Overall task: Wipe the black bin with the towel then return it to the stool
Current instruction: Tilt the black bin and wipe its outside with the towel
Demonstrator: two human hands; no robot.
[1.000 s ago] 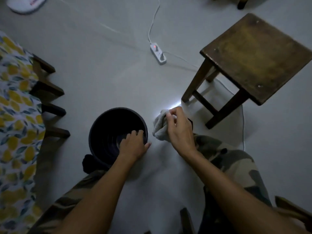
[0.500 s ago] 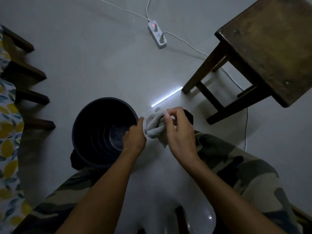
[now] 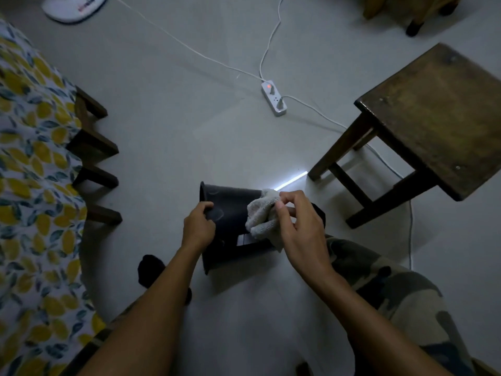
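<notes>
The black bin [image 3: 230, 213] lies tipped on its side above the floor, its rim pointing left and its base toward my right knee. My left hand [image 3: 198, 226] grips the bin at the rim. My right hand [image 3: 298, 226] pinches a crumpled off-white towel [image 3: 261, 215] and holds it against the bin's outer wall near the base. The dark wooden stool [image 3: 439, 118] stands to the right, its seat bare.
A white power strip [image 3: 273, 97] with a red light and white cables lies on the grey floor beyond the bin. At the left stands furniture under a lemon-print cloth [image 3: 29, 172], its dark wooden legs [image 3: 92, 147] sticking out. A white fan base [image 3: 74, 6] sits top left.
The bin stood upright with its mouth up; now it is tipped sideways in my left hand. The towel has moved from beside the bin onto its outer wall.
</notes>
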